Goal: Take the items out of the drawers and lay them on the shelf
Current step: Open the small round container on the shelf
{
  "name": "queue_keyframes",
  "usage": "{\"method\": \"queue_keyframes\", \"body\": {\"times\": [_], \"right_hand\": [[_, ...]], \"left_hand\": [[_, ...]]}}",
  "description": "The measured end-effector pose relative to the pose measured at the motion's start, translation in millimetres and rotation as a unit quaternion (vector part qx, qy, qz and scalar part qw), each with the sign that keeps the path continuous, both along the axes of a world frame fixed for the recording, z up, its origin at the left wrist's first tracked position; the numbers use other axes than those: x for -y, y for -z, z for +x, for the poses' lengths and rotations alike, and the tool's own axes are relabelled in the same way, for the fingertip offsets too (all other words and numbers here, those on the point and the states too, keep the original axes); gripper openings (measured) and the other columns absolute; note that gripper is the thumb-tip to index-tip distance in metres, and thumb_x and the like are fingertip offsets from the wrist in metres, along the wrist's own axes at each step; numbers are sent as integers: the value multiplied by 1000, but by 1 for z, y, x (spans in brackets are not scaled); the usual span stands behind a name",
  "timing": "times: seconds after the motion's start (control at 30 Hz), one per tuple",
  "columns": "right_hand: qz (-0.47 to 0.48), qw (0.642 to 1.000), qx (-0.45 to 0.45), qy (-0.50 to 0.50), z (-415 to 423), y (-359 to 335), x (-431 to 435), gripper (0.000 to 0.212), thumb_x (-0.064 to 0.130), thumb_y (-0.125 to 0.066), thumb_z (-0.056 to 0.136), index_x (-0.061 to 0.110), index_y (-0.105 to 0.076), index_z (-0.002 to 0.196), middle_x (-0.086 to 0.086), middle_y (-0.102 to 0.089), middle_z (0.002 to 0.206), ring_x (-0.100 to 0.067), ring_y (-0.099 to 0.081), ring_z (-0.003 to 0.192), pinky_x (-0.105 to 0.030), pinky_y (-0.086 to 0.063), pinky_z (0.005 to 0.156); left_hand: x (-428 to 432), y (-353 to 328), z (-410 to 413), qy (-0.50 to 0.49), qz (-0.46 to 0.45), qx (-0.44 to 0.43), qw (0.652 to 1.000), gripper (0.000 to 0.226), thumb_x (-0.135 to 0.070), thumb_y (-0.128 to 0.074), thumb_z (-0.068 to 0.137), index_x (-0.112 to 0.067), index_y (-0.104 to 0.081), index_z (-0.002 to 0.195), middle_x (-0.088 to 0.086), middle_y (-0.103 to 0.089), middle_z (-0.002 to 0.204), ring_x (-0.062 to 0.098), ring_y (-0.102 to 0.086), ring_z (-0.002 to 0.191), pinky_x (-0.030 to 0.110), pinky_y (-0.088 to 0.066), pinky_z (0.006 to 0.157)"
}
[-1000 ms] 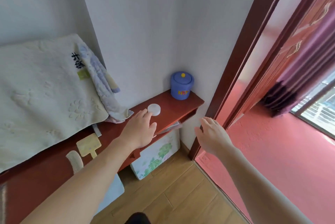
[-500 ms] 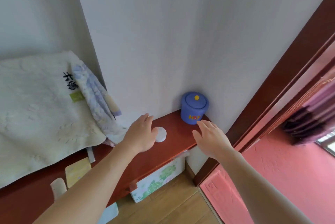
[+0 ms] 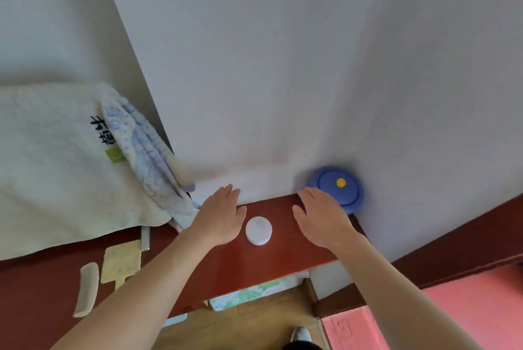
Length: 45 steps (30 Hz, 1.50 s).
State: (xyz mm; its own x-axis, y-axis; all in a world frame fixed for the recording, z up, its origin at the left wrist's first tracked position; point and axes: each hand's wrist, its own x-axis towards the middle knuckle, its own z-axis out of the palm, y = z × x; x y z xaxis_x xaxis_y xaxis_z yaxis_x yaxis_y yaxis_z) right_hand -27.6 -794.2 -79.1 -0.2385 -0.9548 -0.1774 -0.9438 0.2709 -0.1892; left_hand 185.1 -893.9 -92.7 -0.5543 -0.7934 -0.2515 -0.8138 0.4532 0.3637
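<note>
A dark red wooden shelf (image 3: 285, 259) runs along the white wall. A small white round jar (image 3: 258, 230) stands on it between my two hands. My left hand (image 3: 219, 216) hovers flat just left of the jar, fingers straight, holding nothing. My right hand (image 3: 322, 215) is flat to the right of the jar, its fingertips at the edge of a blue round lidded pot (image 3: 341, 187) with a yellow knob, which stands in the shelf's far right corner. No drawer is in sight.
A cream towel (image 3: 56, 168) and a blue-patterned cloth (image 3: 147, 151) hang at the left. A pale comb (image 3: 86, 288) and a yellow paddle-shaped item (image 3: 120, 262) lie on the shelf's left part. A floral box (image 3: 249, 294) sits below on the wooden floor.
The view has moved closer and more overhead. Both hands advanced over the shelf; the left came off the white jar to its left, the right reached the blue pot.
</note>
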Motion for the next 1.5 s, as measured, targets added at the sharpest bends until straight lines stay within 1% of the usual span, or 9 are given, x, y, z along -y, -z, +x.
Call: {"method": "queue_keyframes", "body": {"times": [0.23, 0.37, 0.43, 0.53, 0.63, 0.77, 0.93, 1.27, 1.5], "right_hand": [[19, 991, 57, -119, -21, 20, 39, 54, 40, -32, 104, 14, -29, 151, -5, -28, 158, -21, -23, 146, -35, -19, 119], [57, 981, 61, -176, -13, 36, 48, 53, 38, -34, 104, 11, -33, 149, -8, -35, 154, -25, -31, 141, -35, -23, 117], [78, 977, 58, -192, -7, 46, 51, 52, 38, -34, 103, 11, -35, 147, -8, -39, 151, -26, -35, 138, -36, -27, 115], [97, 975, 59, -192, -1, 61, 57, 52, 38, -35, 102, 12, -34, 148, -7, -38, 152, -24, -34, 139, -36, -26, 115], [108, 976, 74, -174, 1, 80, 63, 56, 39, -37, 101, 14, -30, 151, -5, -32, 157, -22, -27, 144, -35, -22, 118], [107, 975, 95, -172, 3, 104, 72, 65, 43, -52, 95, 19, -30, 151, 0, -31, 156, -20, -29, 142, -34, -26, 115], [105, 970, 125, -179, 11, 134, 78, 77, 47, -65, 84, 25, -31, 149, 5, -34, 152, -16, -31, 139, -32, -30, 112], [58, 975, 149, -156, 9, 172, 75, 83, 49, -72, 78, 25, -34, 147, 9, -37, 150, -14, -34, 136, -29, -32, 109], [13, 971, 171, -169, 1, 184, 70, 84, 44, -77, 75, 24, -38, 146, 9, -42, 146, -11, -37, 132, -23, -31, 104]], "left_hand": [[-17, 5, -4, -118, 23, 2, 993, 58, -37, -32, 105, -9, -23, 155, 9, -19, 163, 22, -16, 151, 36, -17, 121], [-34, 14, 7, -167, 32, -17, 985, 54, -35, -37, 104, -8, -32, 151, 9, -32, 158, 22, -27, 146, 35, -24, 118], [-43, 21, 14, -179, 43, -20, 983, 56, -36, -39, 104, -11, -29, 153, 6, -28, 160, 19, -24, 148, 33, -21, 119], [-49, 38, 26, -187, 75, -21, 979, 63, -39, -41, 103, -17, -19, 157, 1, -20, 164, 17, -18, 151, 32, -18, 120], [-44, 61, 32, -178, 104, -32, 978, 74, -47, -53, 96, -22, -18, 157, -4, -20, 163, 13, -19, 150, 35, -24, 120], [-33, 94, 25, -174, 119, -76, 975, 91, -48, -71, 84, -28, -18, 155, -8, -24, 161, 11, -24, 147, 33, -28, 117], [-23, 139, 5, -181, 122, -119, 969, 101, -44, -79, 78, -28, -15, 156, -7, -29, 159, 11, -27, 145, 31, -30, 117], [-25, 193, -7, -163, 25, -173, 971, 105, -48, -84, 70, -20, -26, 153, -8, -51, 136, 11, -43, 128, 26, -29, 111], [-19, 206, -19, -141, -9, -203, 969, 104, -47, -85, 68, -16, -31, 151, -9, -54, 135, 13, -45, 128, 30, -29, 113]]}}
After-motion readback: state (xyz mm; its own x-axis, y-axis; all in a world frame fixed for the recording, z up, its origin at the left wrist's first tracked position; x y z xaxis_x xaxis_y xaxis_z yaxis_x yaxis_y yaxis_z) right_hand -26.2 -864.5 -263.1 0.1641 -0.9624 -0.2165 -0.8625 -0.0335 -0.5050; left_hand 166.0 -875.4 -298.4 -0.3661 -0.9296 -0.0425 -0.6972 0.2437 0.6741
